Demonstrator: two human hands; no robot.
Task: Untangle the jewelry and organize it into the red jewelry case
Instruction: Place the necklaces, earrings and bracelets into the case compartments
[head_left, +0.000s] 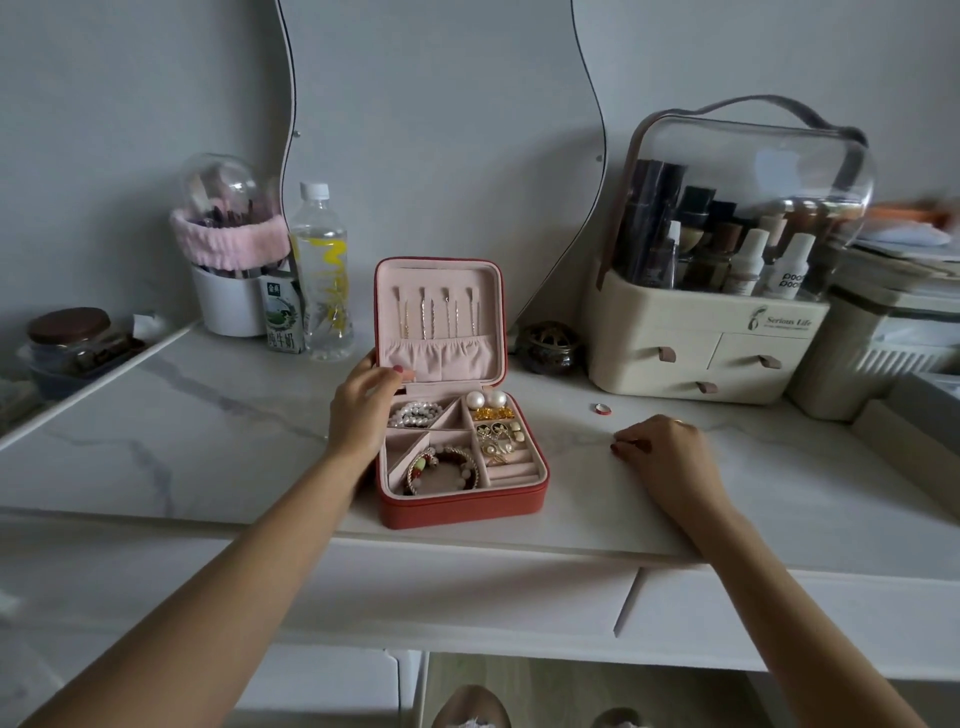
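The red jewelry case (462, 506) stands open in the middle of the marble tabletop, its pink lid (439, 275) upright with several thin necklaces hanging inside. Its compartments hold a pearl bracelet (415, 414), two pearl earrings (485, 399), small gold earrings (498, 441) and a beaded bracelet (441, 465). My left hand (358, 410) grips the lower left edge of the lid, thumb behind and fingers in front. My right hand (665, 452) rests on the table right of the case with fingertips curled down; anything under them is hidden. A small ring (601, 409) lies just beyond it.
A cream cosmetics organiser (706, 343) with a clear dome stands at the back right, with a dark round pot (550, 347) beside it. A water bottle (319, 270), a milk carton (283, 317) and a brush holder (231, 260) stand at the back left. The table's front edge (467, 540) runs below the case.
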